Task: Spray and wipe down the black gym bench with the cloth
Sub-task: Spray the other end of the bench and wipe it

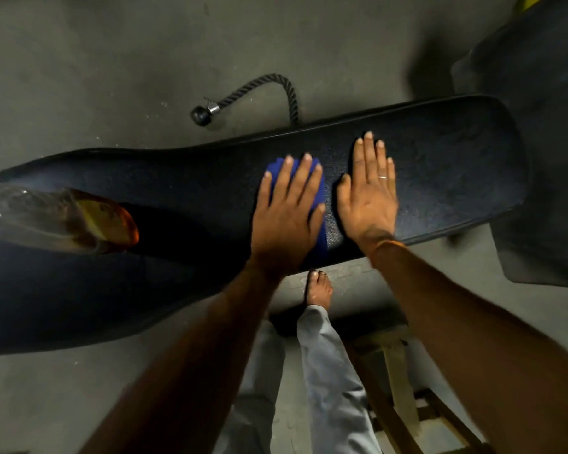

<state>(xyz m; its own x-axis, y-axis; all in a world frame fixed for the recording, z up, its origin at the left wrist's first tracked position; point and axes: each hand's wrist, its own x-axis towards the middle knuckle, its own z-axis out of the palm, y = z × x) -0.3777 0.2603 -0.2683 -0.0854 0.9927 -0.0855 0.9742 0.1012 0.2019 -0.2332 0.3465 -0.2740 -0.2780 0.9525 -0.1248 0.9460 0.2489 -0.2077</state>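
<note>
The black gym bench (439, 165) runs across the view from lower left to upper right. A blue cloth (277, 170) lies on its pad, mostly hidden under my left hand (287, 221), which presses flat on it with fingers spread. My right hand (369, 191) rests flat and bare on the pad just right of the cloth, a ring on one finger. A clear bottle with amber liquid (79, 219) lies on its side on the bench at the left.
A rope cable handle with a black end knob (253, 93) lies on the concrete floor beyond the bench. My bare foot (318, 288) and grey trouser leg stand below the bench. A wooden frame (400, 388) sits at lower right. Dark equipment (538, 126) fills the right edge.
</note>
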